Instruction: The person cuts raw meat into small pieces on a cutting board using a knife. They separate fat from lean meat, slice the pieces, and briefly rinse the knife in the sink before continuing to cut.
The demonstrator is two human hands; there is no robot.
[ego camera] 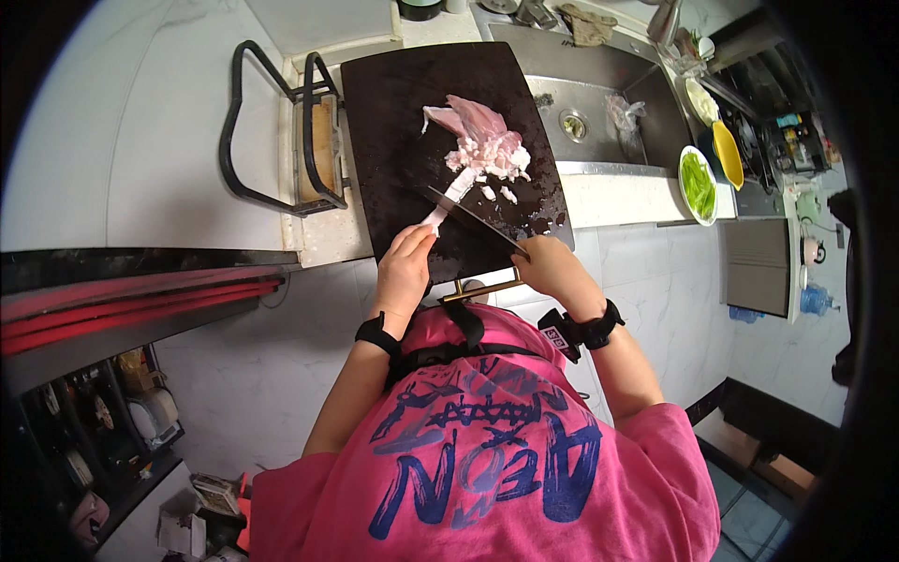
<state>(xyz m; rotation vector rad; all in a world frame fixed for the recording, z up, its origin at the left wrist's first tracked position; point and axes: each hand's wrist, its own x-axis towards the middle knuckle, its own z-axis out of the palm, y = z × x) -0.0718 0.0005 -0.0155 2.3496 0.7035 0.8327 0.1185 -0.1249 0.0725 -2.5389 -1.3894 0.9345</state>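
Observation:
A dark cutting board (393,133) lies before me on the counter. On it rests a piece of raw pink meat (481,121), with a heap of pale, fatty chopped pieces (491,154) at its near side. My left hand (406,263) pinches the near end of a whitish strip of fat or skin (460,186) that stretches toward the heap. My right hand (558,274) grips a kitchen knife (481,223) by its handle, which the fingers mostly hide. The blade crosses the strip just beyond my left fingertips. A few small cut bits (507,194) lie apart to the right.
A steel sink (597,123) with a plastic bag (625,123) is beyond the board's right side. Farther right stand a bowl of sliced green vegetables (697,184) and a yellow bowl (728,154). A black-framed rack (235,126) stands close on the left.

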